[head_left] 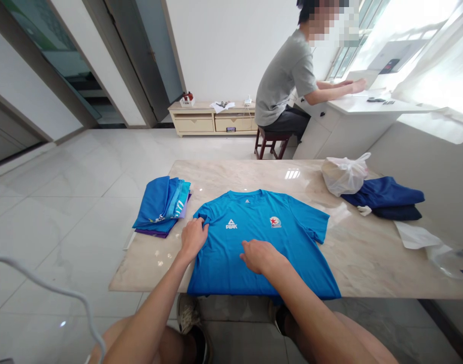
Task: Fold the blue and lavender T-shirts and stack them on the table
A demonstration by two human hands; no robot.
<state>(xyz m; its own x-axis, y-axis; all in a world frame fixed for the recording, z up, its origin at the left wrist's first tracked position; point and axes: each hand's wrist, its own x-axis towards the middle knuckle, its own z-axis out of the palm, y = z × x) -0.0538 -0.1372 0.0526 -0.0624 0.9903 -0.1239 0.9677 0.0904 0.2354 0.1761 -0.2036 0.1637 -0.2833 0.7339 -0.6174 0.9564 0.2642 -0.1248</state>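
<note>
A blue T-shirt (pixel 246 263) lies spread front side up on the table, its collar away from me. It has a white PEAK print and a round badge with a red star on the chest. My left hand (pixel 193 236) is closed on the sleeve at the left, which is bunched under the fingers. Over the middle of the shirt is my right hand (pixel 260 255), fingers loosely bent and a little apart, with nothing seen in them. Whether it touches the cloth I cannot tell. The shirt's bottom hem reaches the table's near edge.
Folded clothes (pixel 155 205) are stacked at the table's left edge. To the right lie a tied white plastic bag (pixel 343 174), dark blue clothing (pixel 386 197) and clear plastic wrapping (pixel 451 260). Beyond the marble-look table (pixel 360 273), a person (pixel 286 76) sits at a white desk.
</note>
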